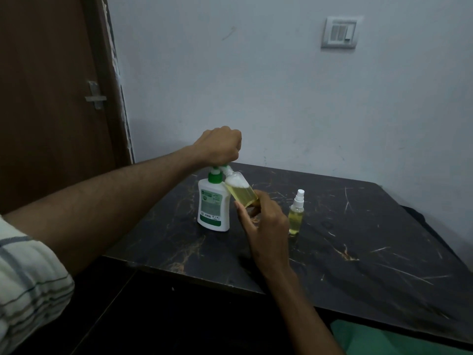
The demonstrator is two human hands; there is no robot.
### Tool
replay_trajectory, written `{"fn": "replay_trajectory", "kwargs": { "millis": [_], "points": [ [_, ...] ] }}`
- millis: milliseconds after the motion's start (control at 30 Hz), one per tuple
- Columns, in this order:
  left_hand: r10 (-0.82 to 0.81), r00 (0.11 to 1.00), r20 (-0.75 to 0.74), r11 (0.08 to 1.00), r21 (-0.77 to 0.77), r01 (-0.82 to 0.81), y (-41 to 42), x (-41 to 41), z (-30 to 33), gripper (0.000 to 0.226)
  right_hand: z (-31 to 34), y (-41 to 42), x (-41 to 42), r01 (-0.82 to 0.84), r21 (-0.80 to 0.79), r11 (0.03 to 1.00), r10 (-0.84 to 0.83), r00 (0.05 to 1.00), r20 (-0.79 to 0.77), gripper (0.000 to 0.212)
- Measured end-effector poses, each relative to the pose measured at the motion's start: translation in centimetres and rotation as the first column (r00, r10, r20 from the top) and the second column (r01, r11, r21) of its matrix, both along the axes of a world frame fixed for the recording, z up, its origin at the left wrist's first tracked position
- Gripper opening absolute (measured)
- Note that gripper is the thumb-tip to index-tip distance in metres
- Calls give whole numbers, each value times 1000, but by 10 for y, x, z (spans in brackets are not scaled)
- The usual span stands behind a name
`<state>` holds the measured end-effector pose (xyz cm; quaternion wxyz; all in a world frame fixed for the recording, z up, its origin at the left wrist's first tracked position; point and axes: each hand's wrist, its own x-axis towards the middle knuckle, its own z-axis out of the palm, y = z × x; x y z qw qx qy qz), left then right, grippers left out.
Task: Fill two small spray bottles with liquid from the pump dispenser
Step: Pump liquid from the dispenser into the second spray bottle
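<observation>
A white pump dispenser (213, 206) with a green collar and label stands on the dark marble table (358, 252). My left hand (220, 146) sits on top of its pump head with fingers curled over it, hiding the nozzle. My right hand (263, 226) grips an uncapped small clear bottle (240, 192), tilted with its neck up against the pump spout; it holds yellow liquid with white foam on top. A second small spray bottle (297, 213), capped with a white sprayer and holding yellow liquid, stands upright to the right.
The table's near edge runs diagonally from lower left to lower right. A pale wall with a switch plate (339, 32) is behind, a brown door (51, 85) at left. Green cloth (384, 339) shows at the bottom right.
</observation>
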<state>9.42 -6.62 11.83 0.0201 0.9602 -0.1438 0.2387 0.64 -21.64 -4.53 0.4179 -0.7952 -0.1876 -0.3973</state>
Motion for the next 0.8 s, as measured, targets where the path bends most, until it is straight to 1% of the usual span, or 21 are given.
{"fn": "replay_trajectory", "kwargs": {
  "millis": [167,300,400,500,633,800],
  "points": [
    [-12,1000,-4,1000,-2,12,0,0,-4,21,-2,0,2,3,-10,1000,-3,1000,-5,42],
    [9,1000,-8,998,-65,-10,3,1,-2,21,-2,0,1,-9,-4,1000,9,1000,-4,41],
    [17,1000,-5,994,-105,-18,5,4,-1,12,-1,1,1,-13,2,1000,13,1000,-8,40],
    [32,999,-23,986,-164,-36,7,9,-2,12,-1,0,3,-32,33,999,33,999,-3,33],
    [41,999,-25,968,-247,-46,10,14,0,26,-1,-1,6,-43,87,995,44,999,-15,24],
    [77,996,-37,932,-352,-85,12,17,-1,23,6,-2,2,-39,135,990,40,999,-5,12]
  ]
}}
